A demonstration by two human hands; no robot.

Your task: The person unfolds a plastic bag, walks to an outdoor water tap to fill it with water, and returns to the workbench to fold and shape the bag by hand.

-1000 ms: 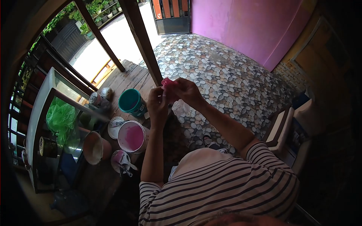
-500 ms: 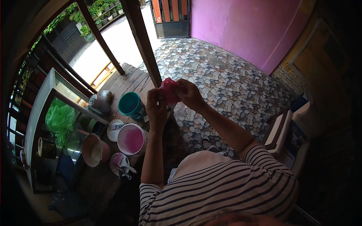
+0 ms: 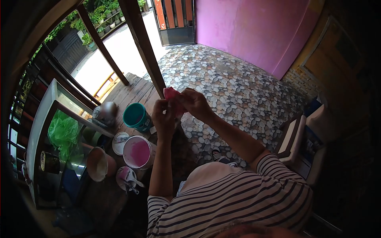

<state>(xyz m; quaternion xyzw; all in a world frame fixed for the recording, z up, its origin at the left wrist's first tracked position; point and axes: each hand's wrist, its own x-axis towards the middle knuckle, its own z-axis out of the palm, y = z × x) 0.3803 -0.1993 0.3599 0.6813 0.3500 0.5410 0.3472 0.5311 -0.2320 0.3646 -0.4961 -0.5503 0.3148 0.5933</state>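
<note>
A crumpled pink plastic bag (image 3: 171, 94) is held up in front of me between both hands. My left hand (image 3: 163, 114) pinches its lower left part, with the fingers curled in. My right hand (image 3: 195, 104) grips the bag from the right, fingers closed on it. Below my left forearm stands a white bucket (image 3: 151, 159) with pink paint inside. Behind it is a teal bucket (image 3: 146, 125), close to my left hand. A paint-smeared lid (image 3: 124, 173) with a brush-like tool on it lies in front of the white bucket.
A wooden table (image 3: 137, 89) carries the buckets, a white lid (image 3: 118, 147) and a pale brown bucket (image 3: 112, 163). A glass display case (image 3: 51, 103) holding a green plastic bag (image 3: 64, 129) stands left. A wooden post (image 3: 145, 47) rises just beyond my hands.
The pink bag has been drawn out longer and hangs lower between my hands. Both hands sit slightly lower and remain closed on it. My view has shifted slightly.
</note>
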